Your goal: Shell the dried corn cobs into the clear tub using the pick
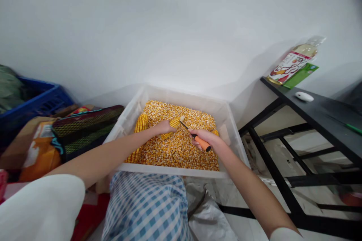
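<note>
A corn cob (174,122) is gripped in my left hand (163,128) over a bed of loose corn kernels (181,154). My right hand (204,137) is wrapped round the orange handle of a screwdriver (202,143), whose dark shaft points up and left to the pale end of the cob. Whether the tip touches the cob is too small to tell. The kernels lie in a translucent plastic bin (172,169). More whole cobs (141,124) rest along the bin's left wall, and another bit of cob shows just beyond my right wrist.
A black table (325,109) at the right carries a bottle (294,62), a green box (301,76) and a white mouse (304,96). To the left are a blue crate (42,99), cardboard boxes and a mesh bag (87,131). A white wall (181,30) stands behind the bin.
</note>
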Motion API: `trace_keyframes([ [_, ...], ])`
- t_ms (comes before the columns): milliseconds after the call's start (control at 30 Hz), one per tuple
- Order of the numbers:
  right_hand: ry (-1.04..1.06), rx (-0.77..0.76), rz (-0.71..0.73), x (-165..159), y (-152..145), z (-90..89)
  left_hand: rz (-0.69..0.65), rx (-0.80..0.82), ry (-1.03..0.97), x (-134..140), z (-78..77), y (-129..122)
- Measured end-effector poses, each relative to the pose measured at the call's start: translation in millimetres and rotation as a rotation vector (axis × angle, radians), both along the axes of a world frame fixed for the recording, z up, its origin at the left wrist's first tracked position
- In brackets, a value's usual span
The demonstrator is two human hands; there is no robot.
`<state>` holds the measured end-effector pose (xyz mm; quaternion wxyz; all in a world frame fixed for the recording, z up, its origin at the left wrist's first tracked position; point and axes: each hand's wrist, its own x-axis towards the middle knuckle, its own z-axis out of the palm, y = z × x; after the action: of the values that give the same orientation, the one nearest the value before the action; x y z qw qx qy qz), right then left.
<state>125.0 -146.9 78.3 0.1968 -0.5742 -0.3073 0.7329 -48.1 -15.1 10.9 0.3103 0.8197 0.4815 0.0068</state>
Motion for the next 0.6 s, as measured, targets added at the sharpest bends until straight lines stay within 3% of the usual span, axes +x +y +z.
trace_keyframes([
  [333, 0.290, -0.150, 0.140, 35, 11, -2.2, -0.088, 0.199, 0.103, 2, -5.4, -5],
  [433, 0.286, -0.172, 0.151, 37, 13, -0.8, -0.101, 0.221, 0.132, 4, -3.9, -6],
  [533, 0.121, -0.122, 0.030, 7, 8, -7.0, -0.081, 0.200, 0.152, 6, -1.3, -8],
  [600, -0.076, -0.047, -0.155, -25, 3, -15.5, -0.057, 0.178, 0.140, 7, -0.2, -8],
])
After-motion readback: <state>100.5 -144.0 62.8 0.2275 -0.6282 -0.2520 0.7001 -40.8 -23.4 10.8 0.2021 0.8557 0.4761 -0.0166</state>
